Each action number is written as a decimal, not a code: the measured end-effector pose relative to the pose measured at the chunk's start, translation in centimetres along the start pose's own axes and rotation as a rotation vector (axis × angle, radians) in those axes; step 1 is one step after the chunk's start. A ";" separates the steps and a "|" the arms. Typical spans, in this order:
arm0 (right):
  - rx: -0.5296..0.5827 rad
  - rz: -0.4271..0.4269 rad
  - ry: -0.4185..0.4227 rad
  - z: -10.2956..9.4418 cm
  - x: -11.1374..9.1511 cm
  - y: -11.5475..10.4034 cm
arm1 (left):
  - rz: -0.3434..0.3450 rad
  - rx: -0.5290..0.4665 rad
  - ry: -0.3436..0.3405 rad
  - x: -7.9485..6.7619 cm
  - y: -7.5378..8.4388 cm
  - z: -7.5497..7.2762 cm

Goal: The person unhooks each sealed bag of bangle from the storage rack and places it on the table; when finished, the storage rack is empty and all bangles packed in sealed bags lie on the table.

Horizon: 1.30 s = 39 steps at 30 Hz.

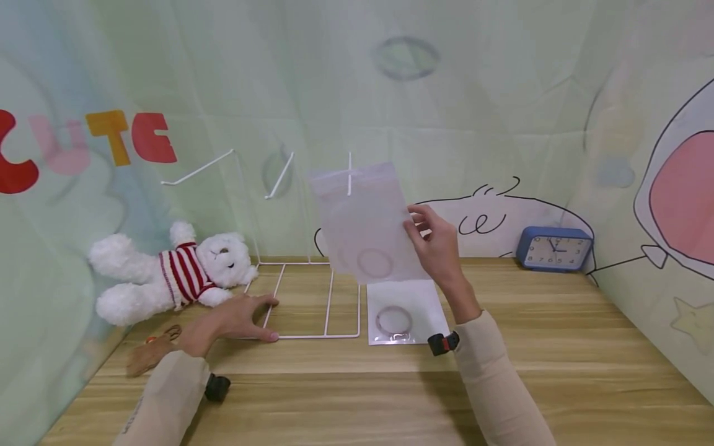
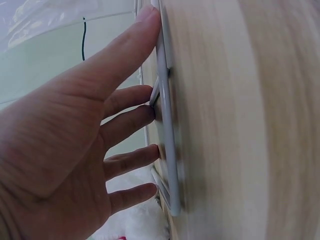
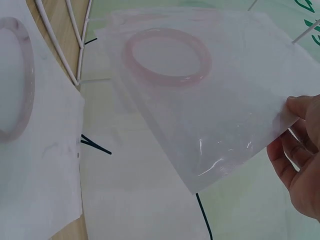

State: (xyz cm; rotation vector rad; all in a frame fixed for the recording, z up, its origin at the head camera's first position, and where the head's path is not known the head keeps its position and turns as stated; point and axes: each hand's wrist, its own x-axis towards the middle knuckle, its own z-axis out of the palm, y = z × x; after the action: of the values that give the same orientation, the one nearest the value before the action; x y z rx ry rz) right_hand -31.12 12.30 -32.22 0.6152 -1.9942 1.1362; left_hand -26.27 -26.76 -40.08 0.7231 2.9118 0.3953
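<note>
My right hand (image 1: pixel 437 241) pinches the right edge of a translucent plastic bag (image 1: pixel 362 217) with a pinkish bangle (image 1: pixel 375 263) inside. The raised bag overlaps the rightmost hook (image 1: pixel 349 162) of a white wire rack (image 1: pixel 312 337); whether the hook passes through it I cannot tell. In the right wrist view the bangle (image 3: pixel 167 57) lies against the bag's film, thumb on one face and fingers behind. My left hand (image 1: pixel 234 317) rests on the rack's base at its left end, fingers spread; in the left wrist view the fingertips (image 2: pixel 147 152) touch or nearly touch the rod.
Another clear bag (image 1: pixel 382 297) with a bangle lies on the wooden table (image 1: pixel 312 396), right of the rack. A white plush bear (image 1: pixel 225 257) in a striped sweater lies at left, beside a small brown item (image 1: pixel 147 354). A blue clock (image 1: pixel 555 249) stands at the back right.
</note>
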 end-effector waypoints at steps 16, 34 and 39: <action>0.069 -0.058 -0.029 -1.2 0.4 -0.8 | -0.007 -0.010 -0.006 0.0 0.1 -0.1; 0.128 -0.084 -0.092 -3.4 0.8 -1.2 | -0.020 -0.020 -0.005 0.0 -0.2 0.2; 0.172 -0.043 -0.142 -4.0 0.8 -1.0 | -0.019 -0.017 -0.004 0.0 0.0 0.1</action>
State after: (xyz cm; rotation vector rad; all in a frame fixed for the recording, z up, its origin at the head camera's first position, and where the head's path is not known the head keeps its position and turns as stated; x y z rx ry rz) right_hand -29.40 15.24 -29.72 0.8445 -2.0043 1.2772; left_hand -26.29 -26.73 -40.20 0.6928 2.9056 0.4160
